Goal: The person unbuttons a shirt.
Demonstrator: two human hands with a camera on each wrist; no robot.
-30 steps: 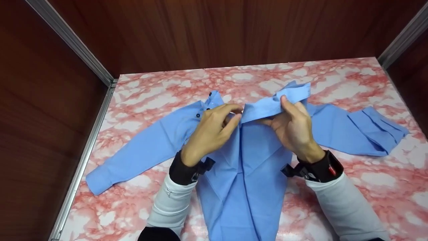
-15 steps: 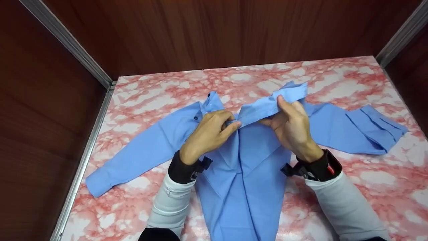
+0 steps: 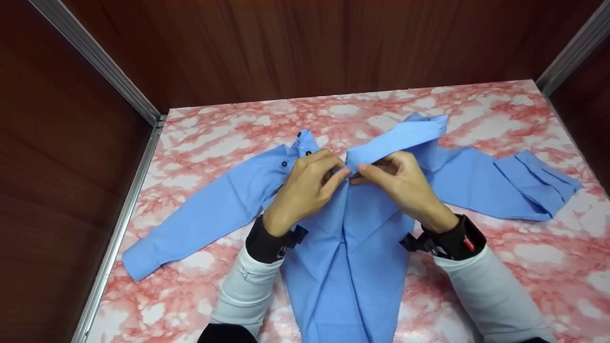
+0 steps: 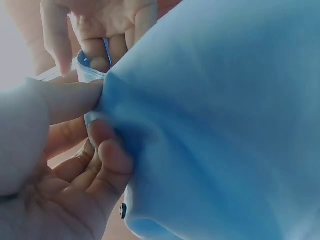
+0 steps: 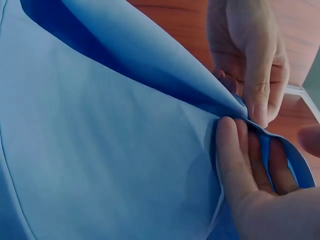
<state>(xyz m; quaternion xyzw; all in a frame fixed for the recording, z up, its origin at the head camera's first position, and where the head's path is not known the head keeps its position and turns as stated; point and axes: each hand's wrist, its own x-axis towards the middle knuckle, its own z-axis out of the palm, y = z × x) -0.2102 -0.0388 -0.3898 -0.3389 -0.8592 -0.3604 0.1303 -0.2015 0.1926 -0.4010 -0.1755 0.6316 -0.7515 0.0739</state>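
- We note a blue shirt [image 3: 352, 247] lying front-up on the pink-marbled bench [image 3: 524, 267], its body running toward the person and its collar [image 3: 395, 138] at the far end.
- The shirt's one sleeve [image 3: 200, 219] stretches flat toward the left edge; the other sleeve [image 3: 514, 188] lies to the right with its cuff end folded back on itself.
- The left hand [image 3: 302, 190] sits at the neck opening, fingers curled, thumb and forefinger pinching the left collar end; dark buttons [image 3: 284, 164] show just beside the knuckles.
- The right hand [image 3: 402, 183] meets it from the other side, fingers pinching the right collar end, which rises off the bench in a raised strip.
- From the left wrist view we see fingers [image 4: 107, 160] curled into a bunch of blue cloth; from the right wrist view, the right fingers [image 5: 235, 150] press on the cloth edge, with the other hand's fingertip touching the same spot.
- Our reading: the step in hand is bringing the two collar ends together at the throat, likely to fasten the top button. We cannot tell whether a button is engaged.
- Our judgement of the next move: it calls for holding both edges aligned under a steady pinch while the collar is closed and laid flat.
- Dark wood panels [image 3: 305, 47] wall the bench on three sides.
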